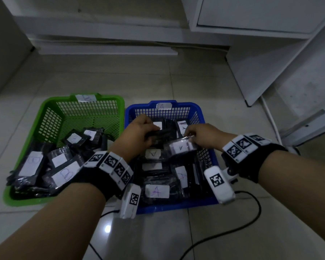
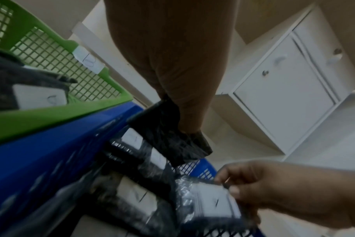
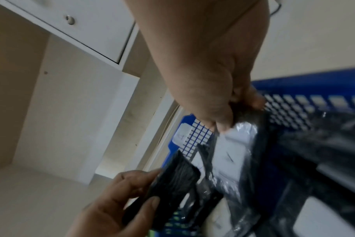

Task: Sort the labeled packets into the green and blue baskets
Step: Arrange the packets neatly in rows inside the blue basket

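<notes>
Both hands are over the blue basket [image 1: 176, 206], whose far rim carries a label "A". My left hand [image 1: 146, 133] grips a black packet [image 1: 159, 135] with its label side hidden; the left wrist view shows this packet [image 2: 169, 133] under my curled fingers. My right hand [image 1: 191, 136] pinches the edge of a black packet with a white "A" label [image 1: 182, 147], held just above the pile; this packet [image 3: 232, 152] also shows in the right wrist view. Several "A" packets lie in the blue basket. The green basket [image 1: 51, 119], labelled "B", holds several "B" packets [image 1: 31, 164].
The two baskets stand side by side on a tiled floor. A white cabinet [image 1: 261, 14] and a leaning white panel [image 1: 270, 68] stand at the back and right. A black cable [image 1: 233, 231] loops over the floor in front of the blue basket.
</notes>
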`<state>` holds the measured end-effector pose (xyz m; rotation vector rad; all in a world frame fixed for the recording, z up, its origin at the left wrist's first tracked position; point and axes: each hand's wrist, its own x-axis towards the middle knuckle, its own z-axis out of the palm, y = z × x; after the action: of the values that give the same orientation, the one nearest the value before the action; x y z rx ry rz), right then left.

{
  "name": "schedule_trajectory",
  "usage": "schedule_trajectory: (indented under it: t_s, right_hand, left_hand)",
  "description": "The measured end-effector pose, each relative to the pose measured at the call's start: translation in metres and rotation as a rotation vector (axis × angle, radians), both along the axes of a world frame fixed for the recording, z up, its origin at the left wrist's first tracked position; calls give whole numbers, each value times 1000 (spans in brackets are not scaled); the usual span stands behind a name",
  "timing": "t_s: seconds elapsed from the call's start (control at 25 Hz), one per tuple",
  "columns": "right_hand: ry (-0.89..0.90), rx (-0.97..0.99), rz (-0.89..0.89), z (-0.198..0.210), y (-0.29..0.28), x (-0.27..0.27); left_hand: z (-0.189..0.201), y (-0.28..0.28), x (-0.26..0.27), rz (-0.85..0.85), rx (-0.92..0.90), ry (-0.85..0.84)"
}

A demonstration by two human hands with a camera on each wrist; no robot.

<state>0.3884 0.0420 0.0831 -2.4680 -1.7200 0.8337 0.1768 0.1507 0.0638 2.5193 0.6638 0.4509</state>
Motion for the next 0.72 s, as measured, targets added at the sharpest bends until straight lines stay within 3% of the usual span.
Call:
schedule_trajectory:
  t_s: [0.12, 0.28, 0.48, 0.72]
  right_hand:
    - [-135, 3, 41, -2, -2, 8]
    - [-196, -45, 108, -16, 5, 5]
    - [-112, 29, 20, -22, 2, 0]
    - [-169, 17, 139, -34, -10, -5]
  left_hand:
    - [-10, -2, 2, -21, 2, 27]
    - [-16, -3, -3, -30, -86, 222]
    - [-21, -4, -6, -64, -55, 472]
    - [-25, -6, -4, -65, -28, 492]
